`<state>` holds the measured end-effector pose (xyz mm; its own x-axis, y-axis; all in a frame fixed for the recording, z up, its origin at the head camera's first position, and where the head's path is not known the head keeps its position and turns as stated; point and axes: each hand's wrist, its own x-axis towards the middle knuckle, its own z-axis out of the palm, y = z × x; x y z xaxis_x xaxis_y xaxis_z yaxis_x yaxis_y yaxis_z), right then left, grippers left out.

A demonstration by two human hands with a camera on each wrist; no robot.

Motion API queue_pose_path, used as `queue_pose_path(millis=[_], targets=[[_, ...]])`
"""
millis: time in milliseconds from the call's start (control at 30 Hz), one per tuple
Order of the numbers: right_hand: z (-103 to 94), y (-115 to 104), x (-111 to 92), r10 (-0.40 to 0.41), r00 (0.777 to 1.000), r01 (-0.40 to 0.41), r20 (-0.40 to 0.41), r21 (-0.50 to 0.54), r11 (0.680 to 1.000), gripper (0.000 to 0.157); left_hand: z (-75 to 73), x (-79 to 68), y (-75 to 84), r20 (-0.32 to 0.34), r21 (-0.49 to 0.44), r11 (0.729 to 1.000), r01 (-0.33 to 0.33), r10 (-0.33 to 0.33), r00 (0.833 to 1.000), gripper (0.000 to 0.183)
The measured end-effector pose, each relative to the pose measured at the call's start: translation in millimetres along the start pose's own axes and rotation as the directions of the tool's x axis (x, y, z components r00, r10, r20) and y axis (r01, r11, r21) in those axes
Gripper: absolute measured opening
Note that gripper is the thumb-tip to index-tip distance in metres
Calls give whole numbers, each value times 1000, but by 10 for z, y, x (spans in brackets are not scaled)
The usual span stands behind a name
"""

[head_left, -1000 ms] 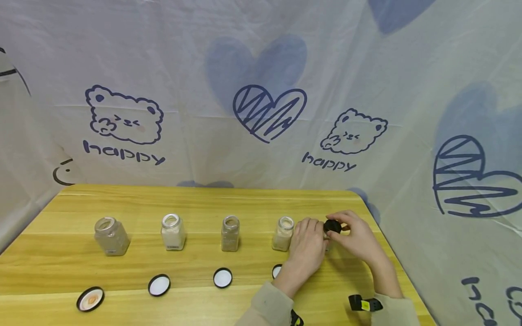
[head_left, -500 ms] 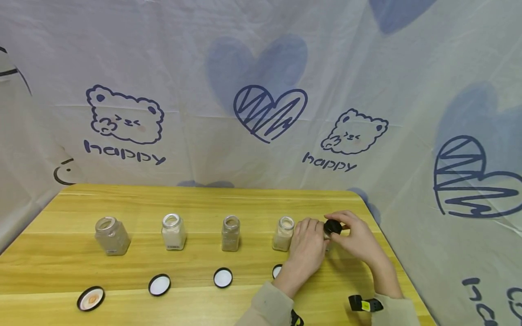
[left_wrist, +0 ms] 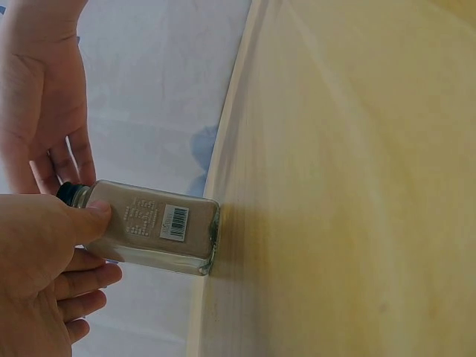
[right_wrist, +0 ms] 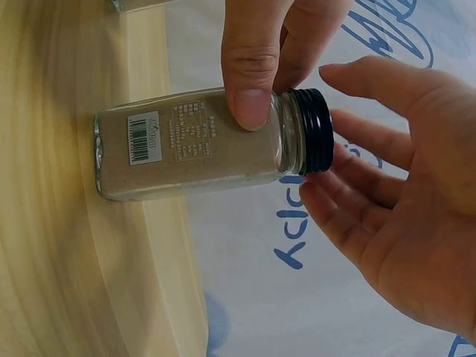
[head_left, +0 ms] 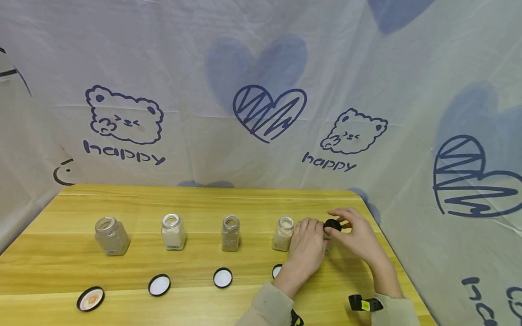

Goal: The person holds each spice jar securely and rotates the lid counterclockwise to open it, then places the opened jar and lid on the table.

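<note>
A square glass jar (right_wrist: 193,149) of beige powder stands upright on the table at the right end of a row. My left hand (head_left: 306,248) grips its body, with the thumb across the barcode side in both wrist views. A black ribbed screw lid (right_wrist: 317,130) sits on the jar's neck. Around this lid my right hand (head_left: 358,237) is spread loosely. In the right wrist view its thumb stands slightly off the lid, and the other fingers lie close to the lid's far side; whether they touch it I cannot tell. In the head view my left hand covers most of the jar.
Several lidless jars stand to the left, including one (head_left: 283,234) beside my left hand and one (head_left: 112,237) at the far left. Black-rimmed lids lie white side up before them, such as this lid (head_left: 223,278). A printed cloth (head_left: 195,149) hangs behind the wooden table (head_left: 195,312).
My right hand's fingers have shifted and loosened about the lid. My left hand and the jars have stayed in place.
</note>
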<state>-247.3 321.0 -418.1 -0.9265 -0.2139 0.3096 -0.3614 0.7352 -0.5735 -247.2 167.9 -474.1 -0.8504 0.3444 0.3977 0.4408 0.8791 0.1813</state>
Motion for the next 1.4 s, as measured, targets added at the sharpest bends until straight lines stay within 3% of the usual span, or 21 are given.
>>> queue_pose_path(millis=[433, 700, 867, 1400], targets=[[21, 28, 6, 1, 1000, -1, 6, -23, 1000, 29, 4, -2, -2, -9, -5, 1000, 3, -3, 1000, 40], [7, 20, -23, -24, 998, 23, 52, 21, 1000, 33, -1, -4, 0, 0, 4, 1000, 0, 0, 1000, 44], [2, 18, -13, -29, 999, 28, 29, 49, 998, 36, 0, -7, -5, -8, 5, 1000, -2, 2, 1000, 44], [32, 34, 4, 7, 1000, -5, 24, -68, 998, 37, 11, -10, -21, -43, 0, 1000, -18, 18, 999, 39]])
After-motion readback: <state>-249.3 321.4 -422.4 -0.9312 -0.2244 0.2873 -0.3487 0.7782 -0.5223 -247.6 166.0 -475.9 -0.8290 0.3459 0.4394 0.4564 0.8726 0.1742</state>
